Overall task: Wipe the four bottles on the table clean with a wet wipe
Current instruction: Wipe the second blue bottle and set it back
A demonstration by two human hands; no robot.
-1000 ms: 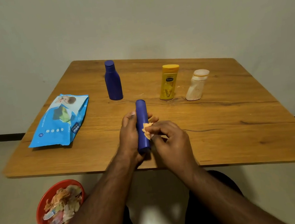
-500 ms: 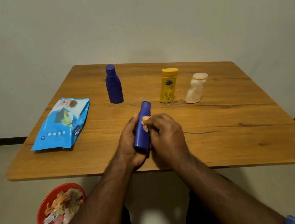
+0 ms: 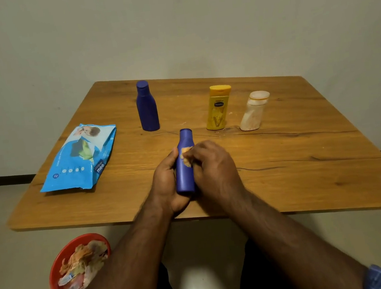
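Down at your left on the floor sits the red bowl (image 3: 57, 276) heaped with crumpled, stained wipes, close enough to drop a spent one without getting up. On the desk (image 3: 306, 154), the blue wipe pack (image 3: 80, 157) lies flat near the left edge, within easy reach for a fresh sheet. Behind it the upright blue bottle (image 3: 147, 106) stands well apart from your work.

Your left hand (image 3: 165, 183) curls round the blue bottle you are cleaning (image 3: 185, 166), holding it tilted with the cap pointing away, so one long side faces you. Your right hand (image 3: 213, 165) pinches a small orange-stained wet wipe (image 3: 186, 155) against the bottle's upper body, fingers bunched to press it on.

To the right, the yellow bottle (image 3: 218, 107) and the pale dusty bottle (image 3: 253, 111) stand side by side, both visibly smeared, so they probably await their turn.
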